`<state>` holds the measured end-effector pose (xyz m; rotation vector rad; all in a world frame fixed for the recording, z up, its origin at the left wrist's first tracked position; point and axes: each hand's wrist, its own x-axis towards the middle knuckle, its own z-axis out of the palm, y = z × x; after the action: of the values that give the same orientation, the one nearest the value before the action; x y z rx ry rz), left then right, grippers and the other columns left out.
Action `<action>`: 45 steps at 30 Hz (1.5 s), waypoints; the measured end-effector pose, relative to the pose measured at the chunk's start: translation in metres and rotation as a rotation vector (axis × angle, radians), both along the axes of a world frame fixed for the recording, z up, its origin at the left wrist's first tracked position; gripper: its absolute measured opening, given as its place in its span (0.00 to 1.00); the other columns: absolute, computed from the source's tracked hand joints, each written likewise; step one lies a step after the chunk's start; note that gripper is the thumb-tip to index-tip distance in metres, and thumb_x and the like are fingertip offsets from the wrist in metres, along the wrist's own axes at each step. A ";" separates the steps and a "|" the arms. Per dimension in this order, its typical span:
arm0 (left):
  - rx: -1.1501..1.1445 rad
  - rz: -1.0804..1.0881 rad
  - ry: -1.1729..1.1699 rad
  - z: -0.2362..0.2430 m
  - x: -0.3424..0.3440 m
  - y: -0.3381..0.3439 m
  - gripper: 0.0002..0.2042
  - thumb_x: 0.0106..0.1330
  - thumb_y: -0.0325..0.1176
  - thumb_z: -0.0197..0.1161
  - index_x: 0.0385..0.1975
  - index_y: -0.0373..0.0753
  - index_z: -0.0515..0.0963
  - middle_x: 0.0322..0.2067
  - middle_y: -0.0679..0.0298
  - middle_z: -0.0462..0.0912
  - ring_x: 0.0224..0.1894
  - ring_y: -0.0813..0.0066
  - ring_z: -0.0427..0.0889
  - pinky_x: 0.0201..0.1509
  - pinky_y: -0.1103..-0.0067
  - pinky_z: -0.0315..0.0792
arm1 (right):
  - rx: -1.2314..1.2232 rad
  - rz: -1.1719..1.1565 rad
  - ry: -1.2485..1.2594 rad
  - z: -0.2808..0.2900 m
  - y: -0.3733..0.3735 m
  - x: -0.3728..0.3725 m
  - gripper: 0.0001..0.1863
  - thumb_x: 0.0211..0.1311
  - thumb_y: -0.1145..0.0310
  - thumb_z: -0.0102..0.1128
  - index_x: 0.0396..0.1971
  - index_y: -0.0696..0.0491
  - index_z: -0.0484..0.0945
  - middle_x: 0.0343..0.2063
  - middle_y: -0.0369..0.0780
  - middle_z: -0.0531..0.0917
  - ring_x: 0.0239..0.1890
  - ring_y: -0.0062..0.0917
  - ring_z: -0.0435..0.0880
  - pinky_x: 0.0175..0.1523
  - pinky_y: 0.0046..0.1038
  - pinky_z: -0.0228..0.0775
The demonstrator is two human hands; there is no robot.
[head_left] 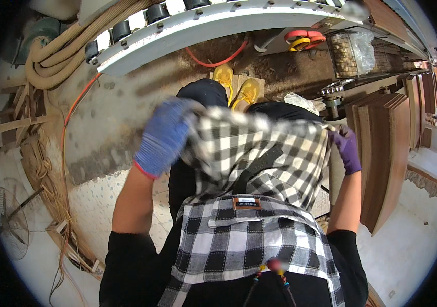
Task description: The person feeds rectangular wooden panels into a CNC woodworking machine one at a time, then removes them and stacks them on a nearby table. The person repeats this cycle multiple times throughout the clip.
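Observation:
A black-and-white checked apron (262, 230) hangs over my front, its lower part lifted and spread out before me. My left hand (164, 135), in a blue knitted glove with a red cuff, is closed on the apron's left edge; motion blurs its fingertips. At the opposite corner, my right hand (346, 148) in a purple glove pinches the cloth. A black strap (259, 168) lies across the raised cloth. Below the hem show my yellow shoes (223, 77).
A long grey machine frame (218, 26) with rollers crosses ahead. Red and yellow ring-shaped items (304, 40) hang beneath it, beside a wire basket (342, 55). Brown boards (388, 148) stand at right. An orange hose (67, 117), wood scraps (21, 110) and a fan (11, 222) are left.

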<state>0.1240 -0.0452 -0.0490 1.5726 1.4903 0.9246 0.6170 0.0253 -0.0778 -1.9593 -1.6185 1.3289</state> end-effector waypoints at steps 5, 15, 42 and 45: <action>0.443 0.310 0.554 -0.032 -0.015 0.030 0.07 0.65 0.28 0.57 0.39 0.38 0.81 0.38 0.53 0.81 0.40 0.56 0.79 0.48 0.68 0.73 | 0.311 -0.133 0.031 -0.006 0.029 -0.039 0.06 0.55 0.72 0.58 0.31 0.58 0.78 0.22 0.35 0.77 0.24 0.19 0.73 0.30 0.23 0.66; -0.264 0.304 0.122 -0.099 -0.017 0.025 0.33 0.71 0.54 0.47 0.68 0.37 0.58 0.67 0.49 0.61 0.69 0.55 0.60 0.72 0.70 0.53 | 0.961 0.073 -0.501 0.022 0.004 -0.055 0.19 0.56 0.59 0.64 0.43 0.55 0.79 0.39 0.47 0.83 0.44 0.43 0.80 0.52 0.38 0.69; 0.444 0.142 0.578 -0.034 0.094 -0.056 0.23 0.60 0.39 0.62 0.57 0.41 0.73 0.60 0.50 0.69 0.63 0.50 0.65 0.67 0.60 0.57 | 0.513 -0.927 1.116 -0.008 -0.126 0.106 0.20 0.64 0.51 0.60 0.39 0.54 0.75 0.36 0.43 0.84 0.36 0.32 0.84 0.43 0.31 0.77; 0.280 -0.006 0.721 -0.079 0.097 -0.051 0.28 0.59 0.47 0.63 0.59 0.45 0.71 0.64 0.48 0.65 0.66 0.45 0.60 0.70 0.59 0.53 | 0.607 -1.398 1.287 0.036 -0.129 0.100 0.19 0.61 0.51 0.62 0.41 0.49 0.72 0.32 0.39 0.81 0.32 0.32 0.83 0.39 0.34 0.79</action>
<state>0.2207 -0.0959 -0.1283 2.2696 1.8844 0.5962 0.7168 -0.1034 -0.0417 -0.8783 0.1100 0.8365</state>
